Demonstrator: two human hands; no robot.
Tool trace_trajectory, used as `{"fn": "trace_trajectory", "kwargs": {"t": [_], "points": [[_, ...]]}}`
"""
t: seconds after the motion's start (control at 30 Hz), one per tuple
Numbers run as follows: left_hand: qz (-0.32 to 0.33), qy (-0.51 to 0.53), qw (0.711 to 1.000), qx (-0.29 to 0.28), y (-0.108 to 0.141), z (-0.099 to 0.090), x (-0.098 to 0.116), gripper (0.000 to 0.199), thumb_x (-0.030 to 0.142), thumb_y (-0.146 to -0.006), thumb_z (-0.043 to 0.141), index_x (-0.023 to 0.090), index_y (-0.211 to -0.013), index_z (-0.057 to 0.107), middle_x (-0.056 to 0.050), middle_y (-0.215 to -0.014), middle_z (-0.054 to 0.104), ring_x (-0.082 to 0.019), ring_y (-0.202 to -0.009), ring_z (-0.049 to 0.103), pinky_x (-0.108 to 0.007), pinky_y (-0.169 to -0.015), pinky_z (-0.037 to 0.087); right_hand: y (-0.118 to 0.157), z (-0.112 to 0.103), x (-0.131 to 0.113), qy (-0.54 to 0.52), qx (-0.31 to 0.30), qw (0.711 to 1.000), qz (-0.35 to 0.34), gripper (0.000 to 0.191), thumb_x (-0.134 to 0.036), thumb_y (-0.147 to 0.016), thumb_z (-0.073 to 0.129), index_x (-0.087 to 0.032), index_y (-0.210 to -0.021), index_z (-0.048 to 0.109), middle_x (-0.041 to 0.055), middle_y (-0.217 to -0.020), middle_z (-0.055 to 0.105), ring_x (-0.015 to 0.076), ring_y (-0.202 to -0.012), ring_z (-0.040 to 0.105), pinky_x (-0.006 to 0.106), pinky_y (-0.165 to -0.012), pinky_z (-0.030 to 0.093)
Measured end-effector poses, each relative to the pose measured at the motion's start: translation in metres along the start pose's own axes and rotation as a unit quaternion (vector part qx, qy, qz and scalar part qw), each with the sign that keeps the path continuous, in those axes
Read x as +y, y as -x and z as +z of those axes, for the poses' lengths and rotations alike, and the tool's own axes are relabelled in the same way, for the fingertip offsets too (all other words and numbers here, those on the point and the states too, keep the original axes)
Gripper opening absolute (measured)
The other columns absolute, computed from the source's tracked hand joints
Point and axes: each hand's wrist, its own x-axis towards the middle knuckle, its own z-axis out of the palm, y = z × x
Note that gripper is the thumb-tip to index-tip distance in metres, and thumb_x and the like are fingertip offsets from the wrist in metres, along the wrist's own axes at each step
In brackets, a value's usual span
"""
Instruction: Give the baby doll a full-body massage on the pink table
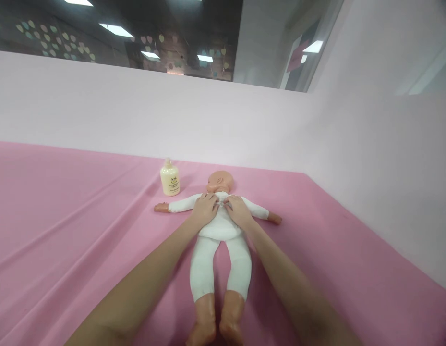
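Observation:
A baby doll (220, 182) lies on its back, head away from me, its face turned to the left. It wears a white top (222, 226) and white trousers (202, 264); its arms are spread and its feet are bare. My left hand (205, 209) rests on the left side of the chest, fingers bent and pinched at the top's front. Mirroring it, my right hand (237, 210) pinches the front from the right. The fingertips nearly meet at the middle of the chest, where a small bit of fabric or fastening shows, too small to make out.
A pale yellow bottle (170, 179) with a dark print stands left of the doll's head, beyond its outstretched arm. Pink cloth (100, 230) with folds covers the surface. White walls (381, 158) rise behind and on the right, with a window (165, 38) above.

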Motion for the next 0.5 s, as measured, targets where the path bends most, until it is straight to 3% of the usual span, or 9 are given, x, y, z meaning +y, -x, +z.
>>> {"fn": "trace_trajectory", "kwargs": {"t": [0.27, 0.5], "points": [[-0.015, 0.024, 1.000, 0.005, -0.002, 0.005, -0.006, 0.031, 0.031, -0.096, 0.048, 0.021, -0.123, 0.056, -0.008, -0.123, 0.065, -0.026, -0.119, 0.054, -0.040, -0.102, 0.041, 0.000, 0.003, 0.004, -0.001, -0.008, 1.000, 0.021, 0.030, -0.019, -0.097, 0.046, -0.017, -0.125, 0.057, 0.0086, -0.125, 0.063, 0.0190, -0.114, 0.054, 0.032, -0.104, 0.035], [0.006, 0.016, 1.000, -0.026, -0.002, -0.002, -0.007, 0.034, 0.033, -0.098, 0.042, 0.019, -0.125, 0.057, -0.010, -0.123, 0.066, -0.025, -0.120, 0.056, -0.038, -0.104, 0.042, 0.001, -0.015, -0.009, 0.027, -0.090, 0.995, 0.018, 0.038, -0.018, -0.096, 0.044, -0.017, -0.132, 0.056, 0.0109, -0.132, 0.058, 0.0214, -0.123, 0.050, 0.034, -0.107, 0.034]]}}
